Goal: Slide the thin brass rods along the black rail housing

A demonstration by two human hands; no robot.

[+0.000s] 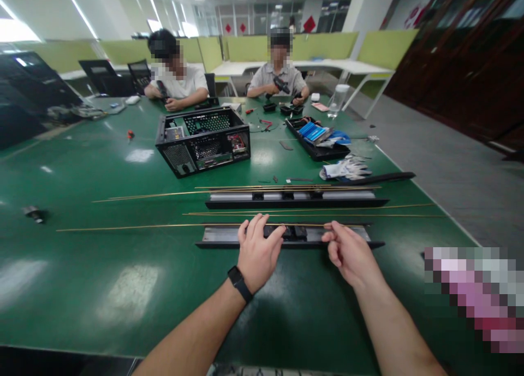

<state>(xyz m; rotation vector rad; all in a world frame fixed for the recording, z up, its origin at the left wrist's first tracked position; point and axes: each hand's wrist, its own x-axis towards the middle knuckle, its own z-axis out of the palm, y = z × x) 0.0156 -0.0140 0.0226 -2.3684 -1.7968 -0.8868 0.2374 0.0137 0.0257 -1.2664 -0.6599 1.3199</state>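
Observation:
A black-edged metal rail [229,235] lies crosswise before me, with black blocks [300,232] near its middle. Along its far edge runs a long thin golden rod [135,227] that sticks out well to the left. My left hand [258,253], a black watch on its wrist, spreads its fingers over the rail beside the blocks. At the rail's right part, my right hand [347,251] has its fingertips pinched at the golden rod. A second similar rail [233,197] lies farther off, with more thin rods [164,194] along it.
Beyond the rails stand an open black computer case [204,141] and a black tray [327,151] with blue parts. White gloves [346,168] lie near a black strip [380,178]. Two people sit across the green table [82,288], each with a power tool. A metal part [35,214] lies left.

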